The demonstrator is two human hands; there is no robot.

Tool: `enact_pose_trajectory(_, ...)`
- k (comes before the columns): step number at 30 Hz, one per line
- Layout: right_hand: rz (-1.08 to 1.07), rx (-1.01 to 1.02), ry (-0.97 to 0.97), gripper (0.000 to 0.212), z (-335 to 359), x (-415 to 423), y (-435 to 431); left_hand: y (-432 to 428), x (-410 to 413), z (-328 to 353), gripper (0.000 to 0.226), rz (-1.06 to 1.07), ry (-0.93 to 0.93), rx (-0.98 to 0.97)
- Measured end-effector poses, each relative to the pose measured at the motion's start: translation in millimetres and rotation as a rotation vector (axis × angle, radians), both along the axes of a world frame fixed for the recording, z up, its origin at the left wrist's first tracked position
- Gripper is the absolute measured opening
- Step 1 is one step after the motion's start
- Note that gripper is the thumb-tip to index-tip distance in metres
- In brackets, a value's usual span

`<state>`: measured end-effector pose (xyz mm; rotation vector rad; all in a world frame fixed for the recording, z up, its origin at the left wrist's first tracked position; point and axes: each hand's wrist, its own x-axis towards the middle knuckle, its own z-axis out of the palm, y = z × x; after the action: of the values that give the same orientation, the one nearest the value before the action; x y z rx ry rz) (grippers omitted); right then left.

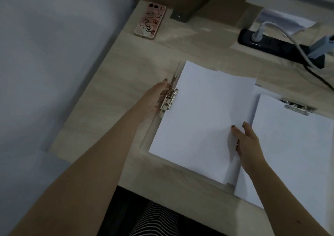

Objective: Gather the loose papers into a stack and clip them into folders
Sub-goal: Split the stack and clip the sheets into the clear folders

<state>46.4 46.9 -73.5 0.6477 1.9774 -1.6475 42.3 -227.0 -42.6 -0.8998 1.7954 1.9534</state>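
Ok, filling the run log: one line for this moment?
left hand holds silver metal clip | right hand pinches white paper stack | second clipped stack at right

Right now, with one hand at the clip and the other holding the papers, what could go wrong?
The paper stack isn't squared: sheets stick out at its far and right edges, so the clip may miss some. The left hand sits against the clip; if it snaps shut, fingers could get nipped. The right hand pinches only one edge, so sheets may slide.

Home or office desk: wood-grain desktop (126, 58), power strip (274, 43), phone (150, 21), monitor stand (188, 9).
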Motion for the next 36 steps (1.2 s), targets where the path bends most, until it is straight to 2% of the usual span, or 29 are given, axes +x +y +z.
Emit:
enact_pose_trajectory(1,0.004,-0.003,-0.003,0.041,-1,1,1,0,2,0,0.035,-0.003,-0.002,0.001)
enact_pose_trajectory(5,0.027,0.006,0.003,0.017,0,3,1,2,7,4,0.037,-0.015,0.005,0.026)
enact_pose_trajectory(8,0.038,-0.005,0.002,0.016,3,3,-1,2,13,4,0.034,-0.026,0.016,0.016)
enact_pose_trajectory(13,0.021,0.004,0.013,0.016,0,5,-1,-5,32,-8,0.013,-0.024,0.020,0.014)
enact_pose_trajectory(16,0.004,-0.001,0.008,0.016,1,6,-2,-11,39,-9,0.035,-0.095,-0.089,0.026)
enact_pose_trajectory(20,-0.014,-0.026,0.018,0.018,0,6,-1,-17,43,-14,0.082,-0.160,-0.237,-0.027)
enact_pose_trajectory(23,-0.056,-0.061,0.017,0.038,3,7,-3,-16,45,-12,0.098,-0.169,-0.250,-0.079)
enact_pose_trajectory(26,-0.051,-0.055,0.009,0.021,3,7,-3,-14,46,-10,0.103,-0.188,-0.266,-0.100)
enact_pose_trajectory(28,-0.046,-0.048,0.011,0.016,0,8,-1,-14,47,-9,0.096,-0.202,-0.264,-0.101)
enact_pose_trajectory(32,-0.047,-0.059,0.018,0.039,-2,8,-1,-12,51,-6,0.041,-0.222,-0.184,-0.114)
enact_pose_trajectory(36,-0.052,-0.048,0.012,0.038,-4,8,-1,-7,55,-8,0.028,-0.211,-0.054,-0.202)
